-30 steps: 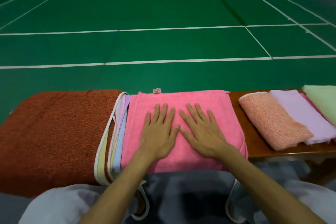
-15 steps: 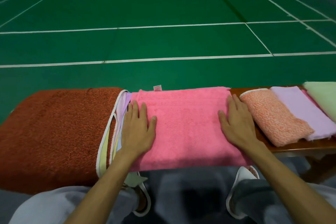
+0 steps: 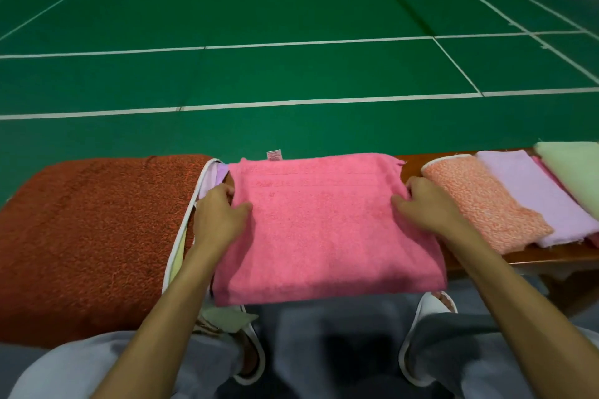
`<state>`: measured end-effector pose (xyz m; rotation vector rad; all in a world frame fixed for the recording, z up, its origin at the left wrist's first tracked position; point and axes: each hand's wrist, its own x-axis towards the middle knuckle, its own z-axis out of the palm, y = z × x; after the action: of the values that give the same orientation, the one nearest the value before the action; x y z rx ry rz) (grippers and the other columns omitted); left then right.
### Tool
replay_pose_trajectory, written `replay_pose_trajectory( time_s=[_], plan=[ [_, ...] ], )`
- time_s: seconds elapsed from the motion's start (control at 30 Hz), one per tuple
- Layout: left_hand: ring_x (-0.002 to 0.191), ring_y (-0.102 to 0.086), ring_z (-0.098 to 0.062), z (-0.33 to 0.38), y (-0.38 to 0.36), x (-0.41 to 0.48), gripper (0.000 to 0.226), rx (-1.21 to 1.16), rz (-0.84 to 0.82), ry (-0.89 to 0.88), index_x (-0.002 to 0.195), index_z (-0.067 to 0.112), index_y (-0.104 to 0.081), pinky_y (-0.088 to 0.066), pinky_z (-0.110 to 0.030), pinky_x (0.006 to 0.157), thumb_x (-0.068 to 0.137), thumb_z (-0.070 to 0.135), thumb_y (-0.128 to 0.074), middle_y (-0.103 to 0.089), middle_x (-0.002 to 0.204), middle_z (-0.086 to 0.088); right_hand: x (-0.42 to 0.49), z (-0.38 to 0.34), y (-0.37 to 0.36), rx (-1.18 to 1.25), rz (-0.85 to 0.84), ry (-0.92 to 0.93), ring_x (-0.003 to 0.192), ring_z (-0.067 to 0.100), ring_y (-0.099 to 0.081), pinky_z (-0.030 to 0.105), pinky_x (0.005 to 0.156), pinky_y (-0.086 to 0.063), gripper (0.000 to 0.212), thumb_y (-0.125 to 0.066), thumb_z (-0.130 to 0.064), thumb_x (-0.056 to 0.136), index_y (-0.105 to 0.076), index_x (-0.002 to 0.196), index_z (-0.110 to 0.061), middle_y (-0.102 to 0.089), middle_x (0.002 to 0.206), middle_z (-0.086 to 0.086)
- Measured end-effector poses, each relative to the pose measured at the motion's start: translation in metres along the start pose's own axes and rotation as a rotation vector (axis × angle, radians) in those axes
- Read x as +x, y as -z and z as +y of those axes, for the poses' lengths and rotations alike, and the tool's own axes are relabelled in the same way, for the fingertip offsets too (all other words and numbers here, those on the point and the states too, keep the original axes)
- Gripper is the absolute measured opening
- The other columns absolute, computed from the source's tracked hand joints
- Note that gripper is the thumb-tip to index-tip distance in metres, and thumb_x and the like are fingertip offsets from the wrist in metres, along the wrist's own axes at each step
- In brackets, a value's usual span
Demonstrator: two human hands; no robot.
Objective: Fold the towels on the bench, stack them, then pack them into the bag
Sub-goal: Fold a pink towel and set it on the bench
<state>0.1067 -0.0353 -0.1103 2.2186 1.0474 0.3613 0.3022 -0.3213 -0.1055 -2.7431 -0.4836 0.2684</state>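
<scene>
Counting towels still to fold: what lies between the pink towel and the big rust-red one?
In the head view, white-edged thin cloths, lilac and pale yellow, fill that gap; the left hand gripping the pink towel covers part.

Tag (image 3: pixel 274 155) on pink towel (image 3: pixel 324 230): print too small, unreadable.
</scene>
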Motion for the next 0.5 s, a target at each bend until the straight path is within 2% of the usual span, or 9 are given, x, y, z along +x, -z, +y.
replay_pose_trajectory(
  time_s=[0.1, 0.17, 0.2, 0.27, 0.3, 0.37, 0.43, 0.5],
  plan=[
    [0.072, -0.066, -0.03, -0.001, 0.009, 0.004, 0.018, -0.269, -0.063, 0.059, 0.078, 0.007, -0.065, -0.046, -0.035, 0.063, 0.089, 0.015, -0.077, -0.071, 0.077, -0.012, 0.002, 0.012, 0.01, 0.436, -0.007, 0.003, 0.083, 0.028, -0.059, 0.04, 0.072, -0.046, 0.013, -0.067, -0.015, 0.094, -0.058, 0.095, -0.005, -0.063, 0.09, 0.009],
    [0.078, -0.068, -0.031, 0.003, 0.019, 0.006, 0.014, -0.517, -0.178, 0.174, 0.082, 0.009, -0.065, -0.051, -0.033, 0.065, 0.09, 0.009, -0.077, -0.073, 0.083, -0.009, 0.001, 0.018, 0.014, 0.74, -0.051, 0.001, 0.092, 0.028, -0.065, 0.038, 0.076, -0.052, 0.017, -0.07, -0.007, 0.093, -0.06, 0.106, -0.006, -0.067, 0.1, 0.011],
    [0.082, -0.069, -0.029, 0.006, 0.024, 0.006, 0.011, -0.626, -0.245, 0.221, 0.092, 0.009, -0.066, -0.052, -0.032, 0.066, 0.09, 0.006, -0.076, -0.073, 0.092, -0.011, 0.001, 0.02, 0.016, 0.852, -0.085, 0.021, 0.099, 0.027, -0.068, 0.035, 0.08, -0.054, 0.028, -0.071, -0.005, 0.092, -0.059, 0.117, -0.008, -0.067, 0.111, 0.012],
    [0.091, -0.071, -0.025, 0.008, 0.033, 0.006, 0.038, -0.794, -0.342, 0.26, 0.122, 0.009, -0.061, -0.056, -0.032, 0.075, 0.088, 0.001, -0.075, -0.071, 0.113, -0.013, -0.002, 0.021, 0.02, 1.041, -0.16, 0.083, 0.112, 0.017, -0.067, 0.027, 0.088, -0.056, 0.057, -0.068, 0.003, 0.092, -0.049, 0.143, -0.015, -0.06, 0.131, 0.009],
    [0.097, -0.072, -0.026, 0.007, 0.037, 0.007, 0.054, -0.852, -0.37, 0.248, 0.135, 0.014, -0.055, -0.058, -0.033, 0.08, 0.088, -0.001, -0.074, -0.07, 0.119, -0.012, -0.003, 0.02, 0.023, 1.104, -0.197, 0.109, 0.119, 0.016, -0.063, 0.029, 0.097, -0.055, 0.067, -0.065, 0.005, 0.092, -0.044, 0.15, -0.021, -0.057, 0.138, 0.008],
    [0.103, -0.073, -0.028, 0.005, 0.045, 0.008, 0.069, -0.887, -0.439, 0.183, 0.144, 0.025, -0.049, -0.061, -0.033, 0.083, 0.086, -0.004, -0.073, -0.072, 0.118, -0.013, -0.008, 0.017, 0.032, 1.137, -0.258, 0.178, 0.132, 0.023, -0.054, 0.038, 0.112, -0.044, 0.064, -0.063, 0.004, 0.094, -0.051, 0.149, -0.027, -0.056, 0.146, 0.008],
    [0.1, -0.074, -0.028, 0.003, 0.053, 0.007, 0.064, -0.839, -0.531, 0.099, 0.14, 0.022, -0.059, -0.062, -0.031, 0.082, 0.084, -0.006, -0.072, -0.076, 0.11, -0.019, -0.018, 0.012, 0.044, 1.122, -0.293, 0.174, 0.121, 0.024, -0.062, 0.037, 0.104, -0.049, 0.043, -0.062, -0.002, 0.096, -0.066, 0.136, -0.017, -0.063, 0.139, 0.011],
    [0.101, -0.074, -0.029, 0.003, 0.061, 0.006, 0.055, -0.753, -0.571, 0.042, 0.132, 0.015, -0.067, -0.062, -0.031, 0.085, 0.081, -0.005, -0.074, -0.075, 0.108, -0.023, -0.025, 0.009, 0.051, 1.1, -0.302, 0.128, 0.107, 0.026, -0.066, 0.038, 0.094, -0.049, 0.031, -0.064, -0.008, 0.096, -0.073, 0.125, -0.014, -0.069, 0.128, 0.015]
  ],
)
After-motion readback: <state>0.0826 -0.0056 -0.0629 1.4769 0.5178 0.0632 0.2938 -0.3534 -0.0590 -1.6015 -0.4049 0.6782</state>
